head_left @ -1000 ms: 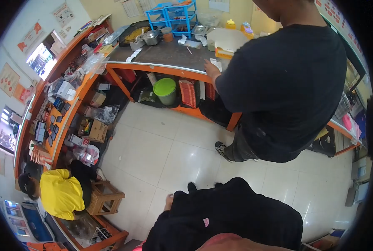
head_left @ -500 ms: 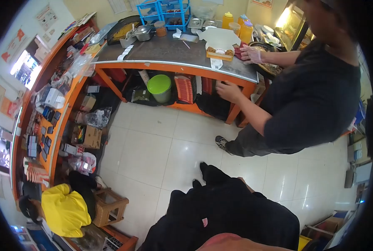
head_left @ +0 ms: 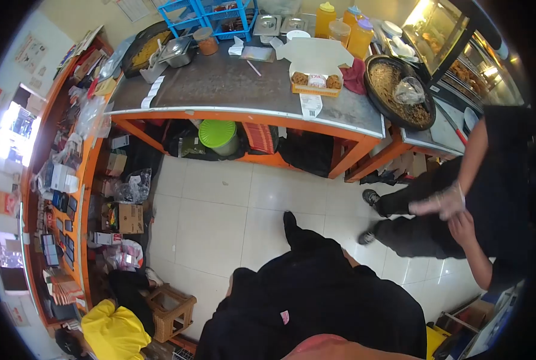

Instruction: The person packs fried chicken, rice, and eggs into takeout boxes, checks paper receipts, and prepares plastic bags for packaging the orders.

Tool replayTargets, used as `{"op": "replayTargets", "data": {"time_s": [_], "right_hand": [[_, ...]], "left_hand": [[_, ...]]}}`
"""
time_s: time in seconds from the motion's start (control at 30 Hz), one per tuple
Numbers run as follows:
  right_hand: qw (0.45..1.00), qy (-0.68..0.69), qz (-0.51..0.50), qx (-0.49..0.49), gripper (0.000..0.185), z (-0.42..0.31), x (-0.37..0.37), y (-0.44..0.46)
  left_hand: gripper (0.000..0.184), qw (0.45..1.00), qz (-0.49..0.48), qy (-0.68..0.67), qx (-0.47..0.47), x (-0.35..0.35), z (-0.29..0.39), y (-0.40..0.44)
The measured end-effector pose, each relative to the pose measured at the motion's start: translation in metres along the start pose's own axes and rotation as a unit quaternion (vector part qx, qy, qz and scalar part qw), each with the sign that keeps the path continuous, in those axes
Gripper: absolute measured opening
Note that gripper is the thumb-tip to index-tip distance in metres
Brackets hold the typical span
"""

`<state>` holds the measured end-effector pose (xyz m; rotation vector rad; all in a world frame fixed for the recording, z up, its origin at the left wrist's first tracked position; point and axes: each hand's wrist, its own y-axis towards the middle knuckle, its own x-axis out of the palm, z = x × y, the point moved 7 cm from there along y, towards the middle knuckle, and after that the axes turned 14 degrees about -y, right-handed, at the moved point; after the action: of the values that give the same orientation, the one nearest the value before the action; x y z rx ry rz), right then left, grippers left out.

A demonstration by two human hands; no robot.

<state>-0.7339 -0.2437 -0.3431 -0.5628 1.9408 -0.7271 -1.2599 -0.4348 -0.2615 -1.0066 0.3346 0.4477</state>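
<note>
Only a thin sliver of skin marks my left hand, at the left edge of my black top; its fingers are hidden. On the other side, a strip of skin at my right hand or wrist shows past the dark cloth, fingers hidden too. Neither is seen holding anything. Ahead on the dark-topped counter, an open box holds browned pieces and a small printed item. A printed slip hangs at its front edge. Squeeze bottles stand behind.
A co-worker in black stands at right, hands together, one in a clear glove. Another person in yellow sits at lower left by a wicker stool. A large dark pan and orange shelves flank the counter.
The co-worker in black has moved right, away from the counter, and brought both hands together. The view has shifted right, uncovering the pan and the glass case. My left hand has slipped mostly out of sight.
</note>
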Motion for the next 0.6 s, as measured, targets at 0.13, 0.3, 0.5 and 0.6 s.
{"op": "replayTargets", "data": {"time_s": [0.13,0.3,0.5,0.6], "right_hand": [[0.993,-0.068,0.056,-0.082,0.033,-0.107,-0.11,0.037],[0.922,0.166,0.31,-0.163,0.017,-0.25,-0.289,0.038],[0.828,0.339,0.39,-0.216,0.011,-0.335,-0.424,0.02],[0.798,0.283,0.49,-0.208,0.014,-0.34,-0.469,0.038]], "left_hand": [[0.038,0.998,0.01,-0.05,0.048,0.002,0.102,0.061],[0.038,0.961,-0.052,-0.179,0.205,0.027,0.249,0.096],[0.03,0.903,-0.119,-0.196,0.364,0.04,0.454,0.031],[0.026,0.862,-0.135,-0.154,0.464,0.041,0.561,-0.003]]}}
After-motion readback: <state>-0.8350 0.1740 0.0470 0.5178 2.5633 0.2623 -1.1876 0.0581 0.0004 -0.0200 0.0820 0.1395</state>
